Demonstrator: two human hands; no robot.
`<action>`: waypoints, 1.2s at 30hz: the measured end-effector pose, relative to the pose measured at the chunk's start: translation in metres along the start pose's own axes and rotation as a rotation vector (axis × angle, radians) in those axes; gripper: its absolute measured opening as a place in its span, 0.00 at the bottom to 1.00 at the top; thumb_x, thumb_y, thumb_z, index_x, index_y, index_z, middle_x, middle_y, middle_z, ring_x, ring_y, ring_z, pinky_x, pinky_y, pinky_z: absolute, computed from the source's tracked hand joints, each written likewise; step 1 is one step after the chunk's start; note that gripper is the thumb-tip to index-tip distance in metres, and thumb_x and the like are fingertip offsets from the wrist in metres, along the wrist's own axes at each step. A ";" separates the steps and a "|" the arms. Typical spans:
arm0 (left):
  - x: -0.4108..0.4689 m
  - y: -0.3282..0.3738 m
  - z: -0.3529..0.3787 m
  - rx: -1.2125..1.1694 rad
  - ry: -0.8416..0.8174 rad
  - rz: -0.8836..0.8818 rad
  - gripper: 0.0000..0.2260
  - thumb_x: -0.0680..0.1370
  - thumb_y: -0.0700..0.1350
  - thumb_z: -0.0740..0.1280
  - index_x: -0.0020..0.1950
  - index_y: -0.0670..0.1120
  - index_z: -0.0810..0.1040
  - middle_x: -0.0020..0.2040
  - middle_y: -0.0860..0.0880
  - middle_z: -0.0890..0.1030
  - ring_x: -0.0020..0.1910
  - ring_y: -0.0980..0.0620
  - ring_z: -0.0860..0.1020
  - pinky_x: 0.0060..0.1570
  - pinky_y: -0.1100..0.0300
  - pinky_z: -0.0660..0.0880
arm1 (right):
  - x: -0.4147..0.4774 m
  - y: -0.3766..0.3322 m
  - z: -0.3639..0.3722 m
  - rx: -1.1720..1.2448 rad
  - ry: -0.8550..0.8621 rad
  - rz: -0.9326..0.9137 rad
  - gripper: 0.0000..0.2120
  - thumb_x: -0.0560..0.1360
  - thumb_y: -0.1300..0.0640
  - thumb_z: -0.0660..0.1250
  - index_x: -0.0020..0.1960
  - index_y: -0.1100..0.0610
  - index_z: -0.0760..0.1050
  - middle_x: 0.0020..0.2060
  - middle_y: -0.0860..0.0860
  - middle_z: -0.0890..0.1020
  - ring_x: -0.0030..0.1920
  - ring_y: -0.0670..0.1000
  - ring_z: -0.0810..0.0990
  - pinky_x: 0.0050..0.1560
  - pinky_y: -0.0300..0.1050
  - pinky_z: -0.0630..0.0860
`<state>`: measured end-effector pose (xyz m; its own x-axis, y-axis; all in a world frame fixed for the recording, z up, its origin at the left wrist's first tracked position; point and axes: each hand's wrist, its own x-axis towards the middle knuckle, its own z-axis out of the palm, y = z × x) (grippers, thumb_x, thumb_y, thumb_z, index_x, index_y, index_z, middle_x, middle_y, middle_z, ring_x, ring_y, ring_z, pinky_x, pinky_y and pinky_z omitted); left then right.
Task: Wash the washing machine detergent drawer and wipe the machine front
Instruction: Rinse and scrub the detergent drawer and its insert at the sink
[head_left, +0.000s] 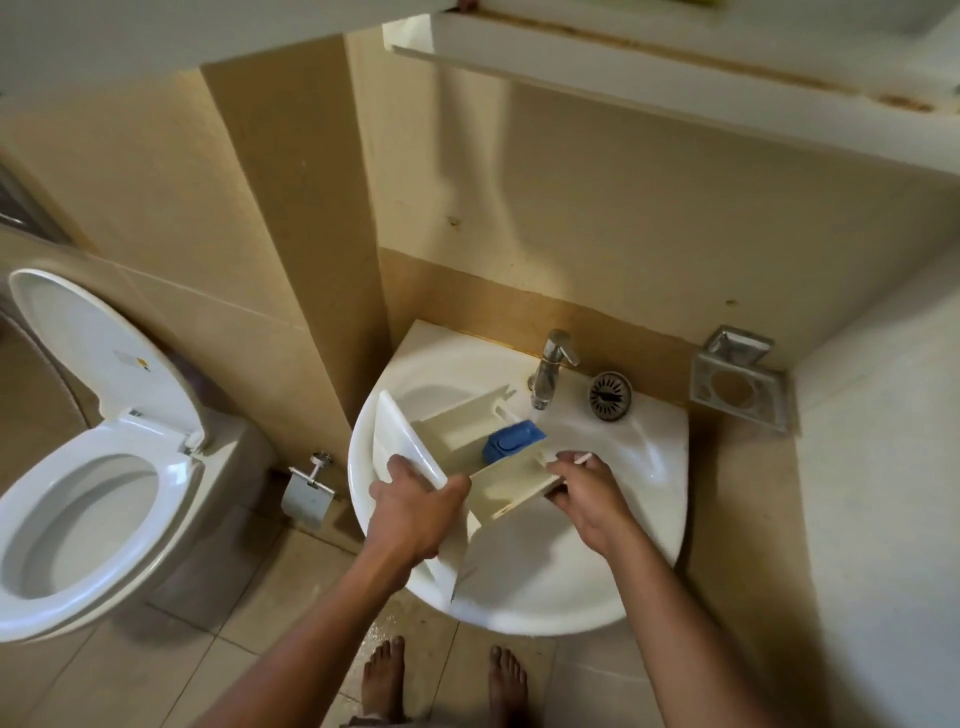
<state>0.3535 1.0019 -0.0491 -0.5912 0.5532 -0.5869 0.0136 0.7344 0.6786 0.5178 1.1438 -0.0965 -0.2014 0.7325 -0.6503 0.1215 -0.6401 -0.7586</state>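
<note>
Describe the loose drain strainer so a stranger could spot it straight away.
Start at the white sink against the tan wall and find the chrome tap at its back edge. Just right of the tap, lying on the sink's rim, is the drain strainer. It is the only round metal disc there, dark and slotted in the middle.

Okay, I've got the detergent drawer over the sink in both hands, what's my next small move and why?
Probably shift the cream plastic detergent drawer slightly right, bringing its blue insert under the chrome tap. Water seems to run just past the drawer's far end, and both the left hand and right hand already grip it.
</note>
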 end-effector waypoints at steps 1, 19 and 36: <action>-0.001 -0.004 0.006 -0.012 0.010 0.010 0.28 0.73 0.59 0.70 0.65 0.53 0.60 0.60 0.44 0.66 0.48 0.42 0.78 0.45 0.44 0.84 | 0.006 -0.006 0.002 0.025 -0.025 0.006 0.11 0.78 0.69 0.64 0.58 0.61 0.71 0.52 0.60 0.78 0.48 0.55 0.80 0.50 0.49 0.80; 0.000 -0.029 0.073 -0.782 -0.127 -0.340 0.20 0.76 0.38 0.67 0.66 0.43 0.66 0.58 0.38 0.77 0.51 0.35 0.83 0.38 0.46 0.84 | 0.055 -0.036 -0.016 -0.474 0.002 -0.114 0.16 0.73 0.72 0.61 0.56 0.58 0.76 0.49 0.56 0.79 0.45 0.50 0.77 0.40 0.42 0.73; 0.000 -0.018 0.087 -0.660 -0.066 -0.306 0.19 0.79 0.40 0.63 0.68 0.45 0.62 0.58 0.42 0.75 0.54 0.40 0.80 0.38 0.47 0.85 | 0.048 -0.030 0.027 -1.253 0.082 -0.383 0.36 0.64 0.35 0.77 0.63 0.54 0.71 0.61 0.54 0.80 0.63 0.57 0.76 0.63 0.55 0.74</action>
<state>0.4234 1.0231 -0.0996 -0.4405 0.3990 -0.8042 -0.6459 0.4812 0.5926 0.4780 1.1915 -0.1042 -0.3703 0.8590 -0.3535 0.8938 0.2258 -0.3874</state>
